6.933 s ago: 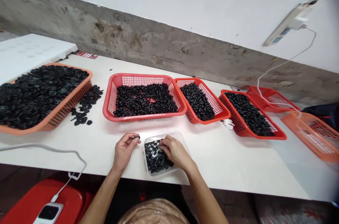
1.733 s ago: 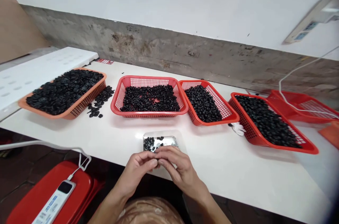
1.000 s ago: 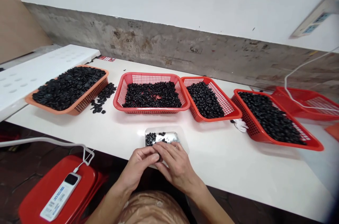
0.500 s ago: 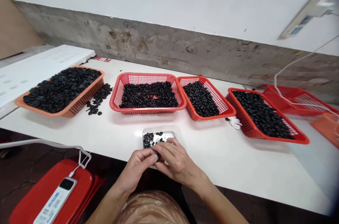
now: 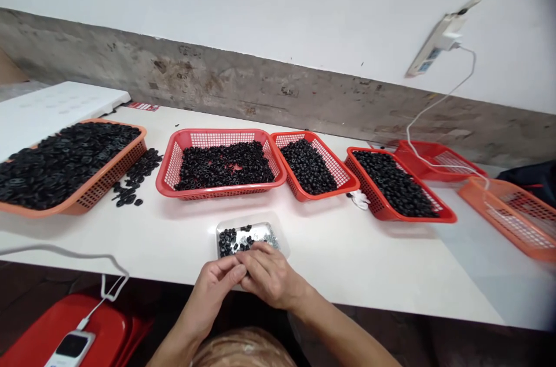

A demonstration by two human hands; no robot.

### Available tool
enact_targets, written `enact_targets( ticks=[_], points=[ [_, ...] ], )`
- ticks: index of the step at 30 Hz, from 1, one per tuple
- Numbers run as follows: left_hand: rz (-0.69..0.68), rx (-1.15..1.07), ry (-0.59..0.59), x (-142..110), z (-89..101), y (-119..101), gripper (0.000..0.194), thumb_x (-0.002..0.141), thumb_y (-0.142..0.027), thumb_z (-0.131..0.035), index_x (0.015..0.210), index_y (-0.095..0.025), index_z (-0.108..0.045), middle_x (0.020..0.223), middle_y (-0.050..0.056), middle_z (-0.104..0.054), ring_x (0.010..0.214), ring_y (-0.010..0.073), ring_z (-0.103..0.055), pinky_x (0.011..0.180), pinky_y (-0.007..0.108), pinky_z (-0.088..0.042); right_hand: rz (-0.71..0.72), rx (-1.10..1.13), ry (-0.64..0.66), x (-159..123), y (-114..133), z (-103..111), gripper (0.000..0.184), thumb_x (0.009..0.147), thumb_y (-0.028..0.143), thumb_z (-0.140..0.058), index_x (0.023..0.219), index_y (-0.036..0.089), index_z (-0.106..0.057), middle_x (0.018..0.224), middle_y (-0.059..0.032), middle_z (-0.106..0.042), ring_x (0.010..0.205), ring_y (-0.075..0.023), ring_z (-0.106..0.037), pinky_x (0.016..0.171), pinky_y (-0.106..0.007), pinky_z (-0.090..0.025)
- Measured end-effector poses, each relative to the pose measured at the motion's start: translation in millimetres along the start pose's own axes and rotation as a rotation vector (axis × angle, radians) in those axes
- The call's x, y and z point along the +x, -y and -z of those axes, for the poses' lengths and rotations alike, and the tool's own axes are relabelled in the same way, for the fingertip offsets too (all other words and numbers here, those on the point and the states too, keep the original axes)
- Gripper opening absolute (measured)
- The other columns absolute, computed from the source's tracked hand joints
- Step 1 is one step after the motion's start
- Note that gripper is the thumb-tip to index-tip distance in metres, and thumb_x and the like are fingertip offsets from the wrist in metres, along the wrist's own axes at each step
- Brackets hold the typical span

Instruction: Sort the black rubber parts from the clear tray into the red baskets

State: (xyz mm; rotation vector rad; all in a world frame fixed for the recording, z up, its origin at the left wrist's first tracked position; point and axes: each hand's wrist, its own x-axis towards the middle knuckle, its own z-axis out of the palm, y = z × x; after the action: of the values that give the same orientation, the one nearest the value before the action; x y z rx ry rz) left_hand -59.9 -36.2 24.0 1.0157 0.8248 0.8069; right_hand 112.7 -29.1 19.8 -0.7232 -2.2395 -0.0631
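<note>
My left hand (image 5: pixel 212 292) and my right hand (image 5: pixel 271 277) meet at the front edge of a shallow clear plastic tray (image 5: pixel 266 232). Their fingers are closed together, and whatever lies between them is hidden. Inside the tray, a small heap of black rubber rings (image 5: pixel 230 241) sits towards the left, with a few loose ones beside it. A silvery lining shows on the tray's right side.
Behind the tray stand a red basket (image 5: pixel 221 193) and an orange one (image 5: pixel 108 176), both heaped with black rings, and more red baskets (image 5: pixel 319 179) at right. Loose rings (image 5: pixel 134 179) lie on the white table (image 5: pixel 347 257). A red stool (image 5: pixel 104 320) stands below.
The view has swung left, shifting the table and baskets to the left in the picture. My hands stay together, and the small black ring between my fingers earlier is now hidden.
</note>
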Motion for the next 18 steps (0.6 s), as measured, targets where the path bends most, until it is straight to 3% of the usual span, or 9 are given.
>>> enact_targets(
  ticks=[3,8,12,13,15,17,18],
  points=[
    [-0.007,0.047,-0.004,-0.1,-2.5,-0.4,0.029,0.089,-0.039,-0.065,0.103,-0.017,-0.077,0.096,0.006,-0.075,0.094,0.0247,-0.065,0.089,0.032,-0.049,-0.047,0.013,-0.048,-2.6,2.2,-1.6,0.026,0.094,0.011,-0.048,0.120,0.007,-0.050,0.090,-0.0122,-0.073,0.077,-0.0187,-0.068,0.081,-0.037,-0.052],
    [-0.037,0.226,-0.045,-4.1,3.0,4.7,0.031,0.089,-0.044,-0.063,0.100,-0.018,-0.077,0.095,0.006,-0.074,0.094,0.0243,-0.064,0.088,0.030,-0.048,-0.152,0.088,0.000,-11.9,5.3,5.5,0.023,0.098,0.024,-0.048,0.118,0.014,-0.053,0.094,-0.0078,-0.075,0.079,-0.0167,-0.070,0.078,-0.035,-0.048],
    [0.003,0.270,-0.035,-7.5,9.1,0.1,0.031,0.088,-0.045,-0.063,0.105,-0.021,-0.074,0.101,0.007,-0.073,0.099,0.0248,-0.064,0.092,0.031,-0.047,-0.159,0.002,-0.006,-18.6,-30.6,28.4,0.030,0.095,0.027,-0.060,0.123,0.019,-0.055,0.100,-0.0068,-0.075,0.086,-0.0171,-0.071,0.082,-0.034,-0.049],
    [-0.001,0.280,-0.013,-10.2,10.2,-4.2,0.030,0.088,-0.045,-0.063,0.105,-0.022,-0.074,0.100,0.007,-0.073,0.098,0.0245,-0.064,0.091,0.032,-0.047,-0.203,-0.072,-0.084,-17.0,-44.7,38.5,0.033,0.095,0.026,-0.061,0.126,0.021,-0.055,0.103,-0.0079,-0.075,0.086,-0.0174,-0.071,0.083,-0.035,-0.050],
    [-0.048,0.300,0.051,-20.9,13.5,-15.2,0.027,0.087,-0.044,-0.065,0.100,-0.023,-0.075,0.096,0.006,-0.072,0.092,0.0239,-0.064,0.087,0.032,-0.048,-0.426,-0.164,-0.210,-9.5,-70.2,63.4,0.049,0.093,0.034,-0.064,0.137,0.022,-0.050,0.126,-0.0144,-0.066,0.107,-0.0231,-0.067,0.092,-0.040,-0.050],
    [-0.121,0.300,0.137,-40.0,19.4,-25.8,0.025,0.085,-0.045,-0.069,0.092,-0.022,-0.075,0.087,0.005,-0.071,0.085,0.0231,-0.063,0.082,0.032,-0.050,-0.643,-0.101,-0.291,0.2,-81.5,91.0,0.063,0.090,0.043,-0.067,0.144,0.022,-0.044,0.142,-0.0159,-0.053,0.117,-0.0258,-0.061,0.099,-0.044,-0.048],
    [-0.149,0.295,0.156,-52.0,23.2,-29.9,0.023,0.085,-0.044,-0.070,0.089,-0.022,-0.075,0.086,0.005,-0.071,0.084,0.0232,-0.064,0.081,0.033,-0.051,-0.722,-0.020,-0.301,3.6,-79.4,104.4,0.059,0.090,0.043,-0.066,0.142,0.023,-0.047,0.139,-0.0136,-0.057,0.114,-0.0246,-0.063,0.098,-0.043,-0.049]
  ],
)
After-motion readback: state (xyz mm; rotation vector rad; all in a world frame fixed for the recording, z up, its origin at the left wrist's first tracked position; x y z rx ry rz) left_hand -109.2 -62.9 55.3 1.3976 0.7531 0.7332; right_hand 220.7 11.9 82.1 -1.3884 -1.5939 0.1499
